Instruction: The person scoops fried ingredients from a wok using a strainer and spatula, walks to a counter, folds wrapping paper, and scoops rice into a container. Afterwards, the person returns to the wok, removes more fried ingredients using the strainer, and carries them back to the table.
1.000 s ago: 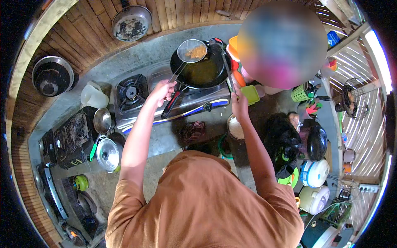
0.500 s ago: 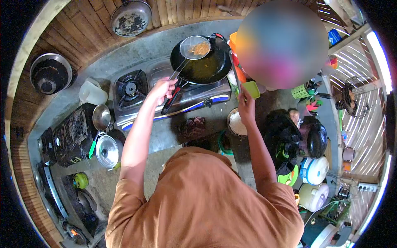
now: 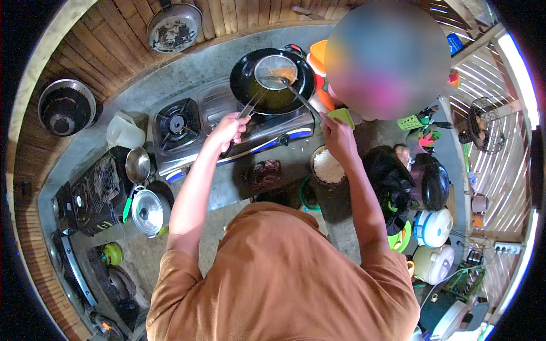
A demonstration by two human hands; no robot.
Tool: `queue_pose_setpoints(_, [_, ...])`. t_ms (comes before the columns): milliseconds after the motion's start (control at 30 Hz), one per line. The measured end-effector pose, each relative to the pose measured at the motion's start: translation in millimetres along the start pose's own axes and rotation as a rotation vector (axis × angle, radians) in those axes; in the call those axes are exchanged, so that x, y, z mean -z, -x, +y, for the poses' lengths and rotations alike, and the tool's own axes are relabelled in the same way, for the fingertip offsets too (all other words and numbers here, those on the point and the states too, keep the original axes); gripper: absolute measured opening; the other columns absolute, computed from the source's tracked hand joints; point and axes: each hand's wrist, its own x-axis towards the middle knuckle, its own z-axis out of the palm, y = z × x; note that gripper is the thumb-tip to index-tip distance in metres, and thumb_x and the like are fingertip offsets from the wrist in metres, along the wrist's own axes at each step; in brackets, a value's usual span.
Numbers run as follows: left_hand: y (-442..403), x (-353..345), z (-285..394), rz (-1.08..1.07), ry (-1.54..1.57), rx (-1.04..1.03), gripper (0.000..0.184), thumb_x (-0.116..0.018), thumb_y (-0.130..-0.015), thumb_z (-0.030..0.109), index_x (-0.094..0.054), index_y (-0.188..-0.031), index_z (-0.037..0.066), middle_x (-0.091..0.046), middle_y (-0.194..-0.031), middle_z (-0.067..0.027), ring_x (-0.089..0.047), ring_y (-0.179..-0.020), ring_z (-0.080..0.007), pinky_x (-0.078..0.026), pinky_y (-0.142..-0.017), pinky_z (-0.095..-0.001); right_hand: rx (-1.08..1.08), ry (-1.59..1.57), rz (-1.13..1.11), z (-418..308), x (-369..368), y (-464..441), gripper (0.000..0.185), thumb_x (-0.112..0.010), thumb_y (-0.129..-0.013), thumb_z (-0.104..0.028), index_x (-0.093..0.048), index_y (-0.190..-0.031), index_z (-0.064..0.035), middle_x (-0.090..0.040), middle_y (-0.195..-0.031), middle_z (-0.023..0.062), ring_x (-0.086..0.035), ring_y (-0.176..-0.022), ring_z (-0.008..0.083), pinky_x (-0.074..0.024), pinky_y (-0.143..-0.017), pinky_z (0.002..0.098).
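My left hand is closed around the handle of a mesh strainer, which is over the wok. Brown fried bits lie in the strainer. My right hand grips a long-handled metal spatula, its head at the strainer's near side, by the bits. Dark yellow oil shows in the bottom of the wok, which sits on the right side of the gas stove. Its black handle is partly hidden behind my left hand.
The bare left burner is beside the wok. A bowl of white rice or grain stands below my right hand, near a green container. A white pitcher and a lidded pot are at left. A blurred patch covers the upper right.
My right hand has brought the spatula from the wok's right side leftward to the strainer. The strainer sits slightly lower over the wok, and my left hand has shifted slightly right.
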Motion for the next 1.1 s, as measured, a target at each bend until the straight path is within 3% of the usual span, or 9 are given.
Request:
queue_pose_setpoints(167, [5.1,-6.7,5.7,0.004,-0.012,0.01,0.009,-0.059,-0.103,0.019,-0.053,-0.099,0.014,-0.043,-0.067,0.0066,-0.032,-0.048,-0.0051,-0.027,-0.043,-0.0243,0.024,-0.071,0.137,-9.4,2.6,-11.7,0.03,-0.065,-0.093,-0.009,-0.072,-0.122,-0.0069,-0.069,-0.092,0.0284,-0.068,-0.08,0.0455,-0.0545,-0.074,0.0507])
queue_pose_setpoints(267, [6.7,5.9,8.5,0.012,0.024,-0.013,0.01,-0.06,-0.102,0.018,-0.054,-0.108,0.013,-0.041,-0.065,0.0075,-0.031,-0.046,-0.0041,-0.025,-0.042,-0.0234,0.055,-0.016,0.14,-21.1,36.9,-10.8,0.032,-0.066,-0.091,-0.009,-0.072,-0.122,-0.0092,-0.07,-0.1,0.0259,-0.069,-0.086,0.0434,-0.0549,-0.076,0.0503])
queue_pose_setpoints(300, [8.4,11.6,8.9,0.016,0.025,-0.012,0.01,-0.06,-0.102,0.018,-0.054,-0.108,0.013,-0.041,-0.065,0.0075,-0.031,-0.046,-0.0041,-0.025,-0.042,-0.0234,-0.041,-0.009,0.078,-29.7,50.2,-9.0,0.032,-0.065,-0.091,-0.009,-0.073,-0.122,-0.0116,-0.07,-0.101,0.0238,-0.068,-0.088,0.0418,-0.0547,-0.076,0.0503])
queue_pose_setpoints(400, [11.6,19.0,7.9,0.084,0.065,-0.018,0.02,-0.06,-0.102,0.018,-0.053,-0.117,0.007,-0.041,-0.064,0.0075,-0.032,-0.046,-0.0038,-0.025,-0.042,-0.0235,0.058,0.109,0.071,-33.3,66.3,-7.8,0.03,-0.064,-0.093,-0.01,-0.072,-0.122,-0.0069,-0.067,-0.094,0.0221,-0.067,-0.084,0.0409,-0.0539,-0.077,0.0472])
queue_pose_setpoints(600, [11.2,13.7,-8.1,0.004,0.079,0.048,0.013,-0.06,-0.102,0.017,-0.056,-0.111,0.008,-0.042,-0.064,0.0071,-0.033,-0.045,-0.0042,-0.025,-0.042,-0.0236,0.009,0.331,-0.104,-30.2,59.9,-17.7,0.028,-0.063,-0.094,-0.014,-0.073,-0.119,-0.0078,-0.071,-0.106,0.0168,-0.069,-0.09,0.0404,-0.0561,-0.078,0.0478])
queue_pose_setpoints(767, [15.9,-0.8,-7.8,-0.003,0.081,0.072,0.008,-0.06,-0.103,0.019,-0.06,-0.107,0.011,-0.04,-0.063,0.0091,-0.031,-0.045,-0.0035,-0.023,-0.042,-0.0229,0.03,0.228,-0.06,-18.4,56.3,-35.3,0.026,-0.065,-0.094,-0.014,-0.073,-0.117,-0.0062,-0.071,-0.115,0.0209,-0.069,-0.093,0.041,-0.0564,-0.081,0.0483])
queue_pose_setpoints(900, [25.9,6.8,2.3,-0.009,0.125,0.019,0.01,-0.058,-0.103,0.017,-0.057,-0.11,0.009,-0.041,-0.063,0.0079,-0.031,-0.044,-0.0043,-0.025,-0.041,-0.0233,0.062,0.013,0.063,-25.7,77.7,-31.8,0.03,-0.064,-0.092,-0.009,-0.073,-0.12,-0.0081,-0.071,-0.107,0.0249,-0.07,-0.092,0.0442,-0.0569,-0.083,0.0488])
queue_pose_setpoints(933, [28.2,10.5,6.4,-0.004,0.13,0.003,0.01,-0.058,-0.103,0.017,-0.057,-0.11,0.01,-0.04,-0.063,0.0082,-0.031,-0.044,-0.0041,-0.025,-0.041,-0.0235,-0.014,-0.061,0.066,-24.7,76.2,-29.9,0.029,-0.065,-0.092,-0.006,-0.072,-0.12,-0.0051,-0.072,-0.109,0.0252,-0.07,-0.098,0.0423,-0.0561,-0.086,0.0461])
queue_pose_setpoints(1100, [23.3,19.4,30.0,0.048,-0.003,-0.055,0.01,-0.058,-0.104,0.018,-0.057,-0.11,0.011,-0.042,-0.065,0.0081,-0.032,-0.046,-0.0039,-0.026,-0.042,-0.0238,-0.093,-0.185,0.165,-6.9,46.5,-22.6,0.03,-0.064,-0.095,-0.007,-0.07,-0.123,-0.0024,-0.073,-0.111,0.0238,-0.073,-0.098,0.0374,-0.056,-0.086,0.0433])
